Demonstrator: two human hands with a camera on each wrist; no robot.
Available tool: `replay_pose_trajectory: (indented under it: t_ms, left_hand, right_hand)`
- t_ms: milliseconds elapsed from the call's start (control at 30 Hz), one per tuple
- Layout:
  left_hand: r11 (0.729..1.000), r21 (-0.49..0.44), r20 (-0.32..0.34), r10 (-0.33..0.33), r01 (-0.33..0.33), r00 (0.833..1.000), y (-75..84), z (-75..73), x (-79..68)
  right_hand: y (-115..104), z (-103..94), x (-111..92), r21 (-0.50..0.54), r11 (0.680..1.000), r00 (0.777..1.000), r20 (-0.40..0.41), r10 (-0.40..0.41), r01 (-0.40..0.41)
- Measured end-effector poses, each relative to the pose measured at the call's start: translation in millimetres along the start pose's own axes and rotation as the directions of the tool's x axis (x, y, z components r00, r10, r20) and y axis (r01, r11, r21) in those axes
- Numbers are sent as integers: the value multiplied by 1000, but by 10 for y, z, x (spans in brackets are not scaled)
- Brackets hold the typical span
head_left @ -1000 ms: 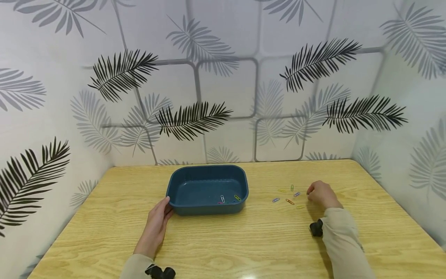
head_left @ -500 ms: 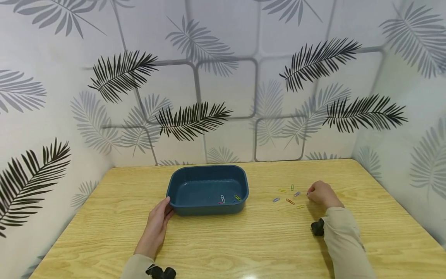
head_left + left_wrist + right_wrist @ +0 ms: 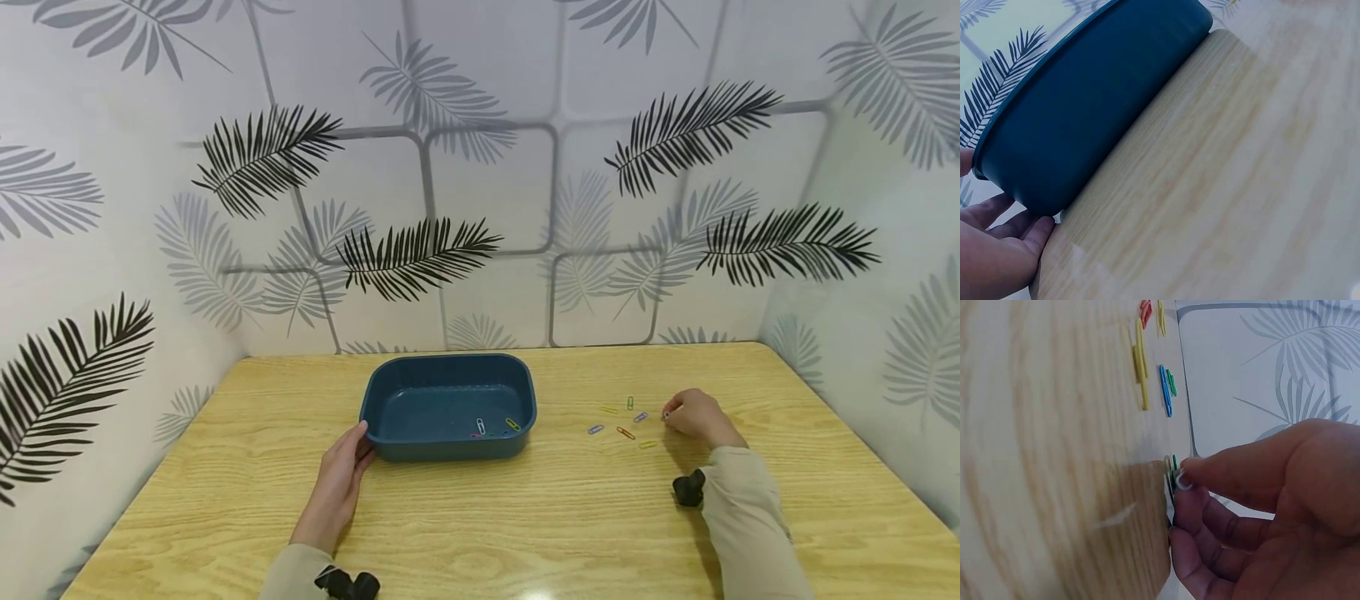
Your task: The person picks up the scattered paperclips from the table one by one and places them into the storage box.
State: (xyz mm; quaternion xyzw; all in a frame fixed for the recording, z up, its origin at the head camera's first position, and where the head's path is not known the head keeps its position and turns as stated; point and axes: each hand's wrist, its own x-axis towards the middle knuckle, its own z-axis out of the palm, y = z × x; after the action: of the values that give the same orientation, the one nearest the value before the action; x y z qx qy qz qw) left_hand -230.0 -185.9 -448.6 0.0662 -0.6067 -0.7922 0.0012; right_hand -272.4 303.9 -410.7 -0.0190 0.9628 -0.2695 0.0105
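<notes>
A dark blue rectangular plastic tub [image 3: 450, 450] stands on the table. My left hand [image 3: 337, 479] holds its near left corner, thumb at the rim and fingers against the lower side, as the left wrist view [image 3: 1004, 250] also shows. Over the table on the right, my right hand [image 3: 697, 417] pinches a whitish paper clip [image 3: 1184, 480] between thumb and forefinger; most of that clip is hidden. Left of this hand lie several loose paper clips, among them an orange one [image 3: 626, 433], a green one [image 3: 630, 403] and a yellow one [image 3: 647, 445].
Inside the tub are a white paper clip [image 3: 481, 427], a yellow one [image 3: 512, 424] and some small coloured bits near its front wall. The wooden table [image 3: 480, 525] ends at a leaf-patterned wall [image 3: 487, 292] behind, with more patterned walls at both sides.
The whitish clip has come into sight at my right fingertips, and that hand has shifted only slightly. My left hand and the tub stay in place.
</notes>
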Motion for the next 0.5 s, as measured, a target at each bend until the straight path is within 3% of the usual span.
replay_pose_trajectory:
  t_ms: [233, 500]
  left_hand:
    - [1000, 8, 0, 0, 0, 1000, -1, 3, 4]
    - [1000, 2, 1, -4, 4, 1000, 2, -5, 0]
  right_hand:
    - [21, 18, 11, 79, 996, 999, -11, 44, -43]
    - [5, 37, 40, 180, 982, 997, 42, 58, -65]
